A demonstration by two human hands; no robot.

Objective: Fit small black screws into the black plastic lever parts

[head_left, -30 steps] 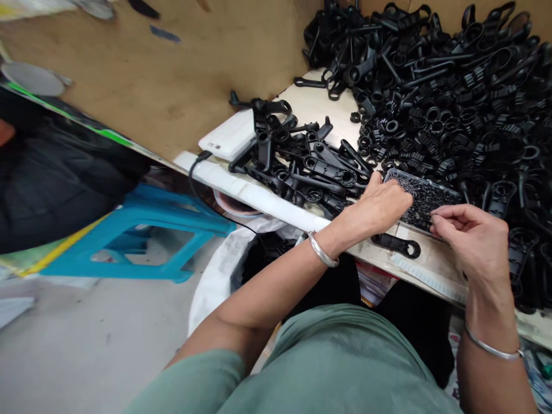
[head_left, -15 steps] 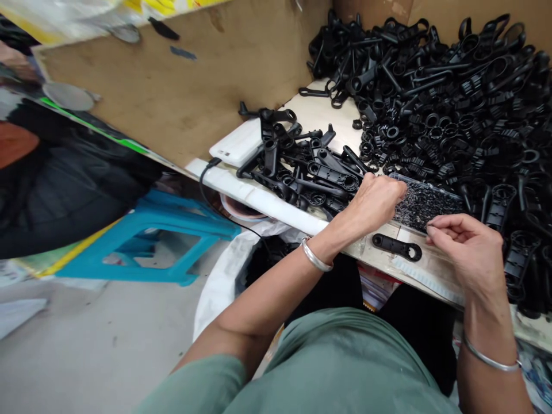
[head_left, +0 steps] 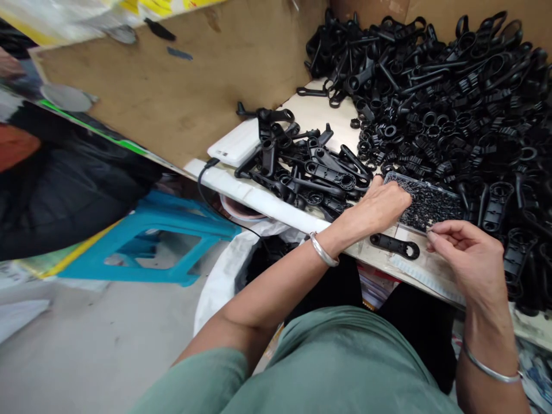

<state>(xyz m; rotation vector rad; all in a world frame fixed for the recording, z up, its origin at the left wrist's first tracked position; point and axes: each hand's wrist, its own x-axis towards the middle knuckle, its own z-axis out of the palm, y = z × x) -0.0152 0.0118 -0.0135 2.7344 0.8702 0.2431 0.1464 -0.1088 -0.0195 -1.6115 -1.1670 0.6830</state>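
Note:
A clear shallow box (head_left: pixel 425 201) full of tiny dark pieces sits on the bench between my hands. My left hand (head_left: pixel 383 202) is over the box's left end, its fingers curled down and mostly hidden behind the knuckles. At the near right corner of the box, my right hand (head_left: pixel 468 247) is closed, with thumb and forefinger pinched together; anything between the tips is too small to name. In front of the box, a black plastic handle-shaped part (head_left: pixel 394 246) with a ring end lies flat near the bench edge.
A large heap of black plastic parts (head_left: pixel 431 86) fills the bench's back and right. More black handle parts (head_left: pixel 302 167) lie to the left beside a white power bank (head_left: pixel 236 142) with a cable. A blue stool (head_left: pixel 150 241) and a white sack (head_left: pixel 219 276) stand below.
My left hand has shifted slightly right and down over the box, uncovering more of its left end. My right hand stays pinched at the near corner, nearly still.

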